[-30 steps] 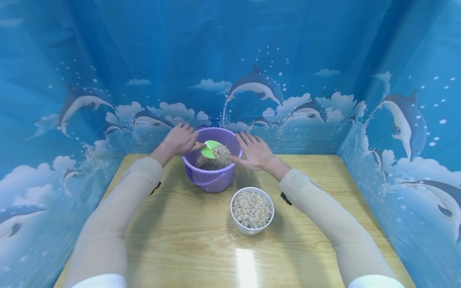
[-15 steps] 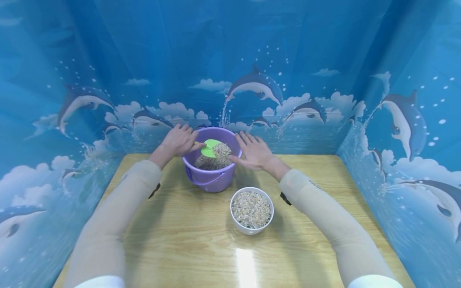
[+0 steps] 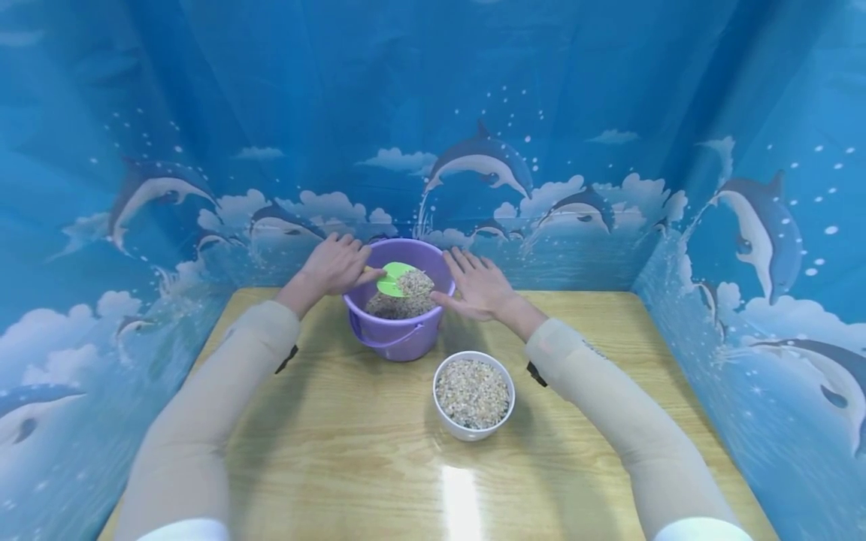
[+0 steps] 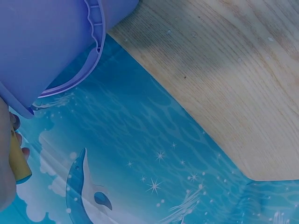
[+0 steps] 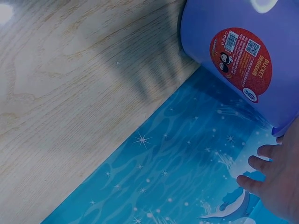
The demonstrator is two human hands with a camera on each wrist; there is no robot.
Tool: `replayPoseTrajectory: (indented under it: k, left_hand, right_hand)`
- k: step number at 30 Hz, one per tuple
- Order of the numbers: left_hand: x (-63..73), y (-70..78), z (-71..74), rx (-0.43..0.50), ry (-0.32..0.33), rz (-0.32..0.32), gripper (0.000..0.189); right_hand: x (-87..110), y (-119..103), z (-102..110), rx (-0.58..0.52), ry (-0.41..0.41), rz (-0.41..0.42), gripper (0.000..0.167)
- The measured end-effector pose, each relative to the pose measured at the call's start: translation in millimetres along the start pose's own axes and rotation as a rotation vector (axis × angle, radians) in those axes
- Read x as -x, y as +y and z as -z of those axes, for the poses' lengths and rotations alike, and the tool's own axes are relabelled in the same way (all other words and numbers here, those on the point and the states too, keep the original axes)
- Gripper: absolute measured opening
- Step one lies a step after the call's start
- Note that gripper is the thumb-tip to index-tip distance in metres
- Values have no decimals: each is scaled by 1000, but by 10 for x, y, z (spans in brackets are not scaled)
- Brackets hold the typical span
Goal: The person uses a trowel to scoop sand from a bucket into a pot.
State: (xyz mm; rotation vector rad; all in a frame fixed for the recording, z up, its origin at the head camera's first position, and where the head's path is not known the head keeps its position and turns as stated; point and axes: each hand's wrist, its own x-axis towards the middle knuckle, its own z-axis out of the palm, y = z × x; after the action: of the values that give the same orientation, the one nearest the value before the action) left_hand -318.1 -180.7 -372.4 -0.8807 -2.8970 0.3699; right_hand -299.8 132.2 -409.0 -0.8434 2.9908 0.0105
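My left hand [image 3: 334, 265] grips the yellow handle [image 4: 19, 161] of a small shovel at the left rim of a purple bucket [image 3: 399, 342]. The shovel's green blade [image 3: 392, 275] is over the bucket's inside, with a heap of pale grit [image 3: 416, 284] at its front. More of the same grit lies in the bucket below. My right hand [image 3: 479, 287] rests against the bucket's right rim, fingers straight and spread, thumb over the edge. In the right wrist view, those fingers [image 5: 261, 165] show just beneath the rim, near a red label [image 5: 240, 60] on the bucket's side.
A white bowl [image 3: 467, 433] heaped with grit stands in front of the bucket, slightly right. Wooden table [image 3: 338, 451] spreads around both. Blue dolphin-print curtain [image 3: 541, 173] closes off the back and both sides, close behind the bucket. A few stray grains dot the table.
Almost nothing differs. The left forearm has shifted slightly to the left, while the shovel, bucket, bowl and right hand stay in place.
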Motion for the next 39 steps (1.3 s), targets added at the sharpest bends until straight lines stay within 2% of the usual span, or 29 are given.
replayPoseTrajectory:
  k: [12,17,31,39]
  left_hand:
    - [23,12,15,5,-12,3,73]
    - [31,32,23,3,-4,5,72]
    - [80,100,138,-25,31,-21,64]
    - [115,158,241,-28,27,-45,65]
  right_hand:
    - [14,2,26,-16,-5,7,116]
    - [60,33,20,-39,1,-1,108]
    - [371,197,-54,-39,41,20,99]
    - [578,249,-69,-1,68,78,97]
